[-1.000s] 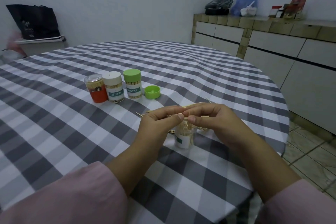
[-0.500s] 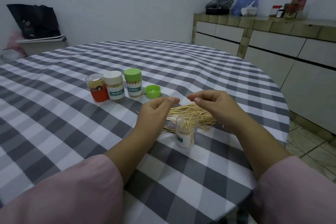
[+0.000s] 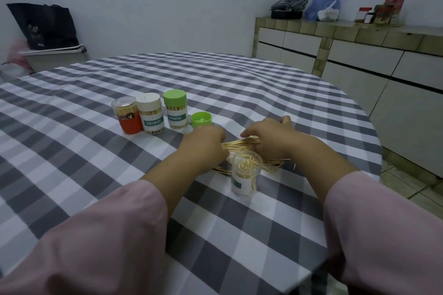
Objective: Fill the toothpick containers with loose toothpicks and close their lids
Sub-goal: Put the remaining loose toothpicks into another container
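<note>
A clear open toothpick container [image 3: 245,175], partly filled, stands upright near the table's front right. Just behind it lies a pile of loose toothpicks [image 3: 239,145]. My left hand [image 3: 203,143] and my right hand [image 3: 271,137] both rest palm down on that pile, fingers curled onto the sticks from either side. A loose green lid [image 3: 201,119] lies upside down beyond my left hand. Three closed containers stand in a row at the left: a red one [image 3: 126,115], a white-lidded one [image 3: 151,112] and a green-lidded one [image 3: 175,109].
The round table carries a grey and white checked cloth [image 3: 96,163]; its edge curves close on the right. A tiled counter with cabinets [image 3: 359,55] and bags stands at the right. A bin with a black bag [image 3: 48,31] sits at the back left.
Both hands have left the open container's mouth, moved away from me and come down onto the loose pile. The container now stands uncovered in front of them.
</note>
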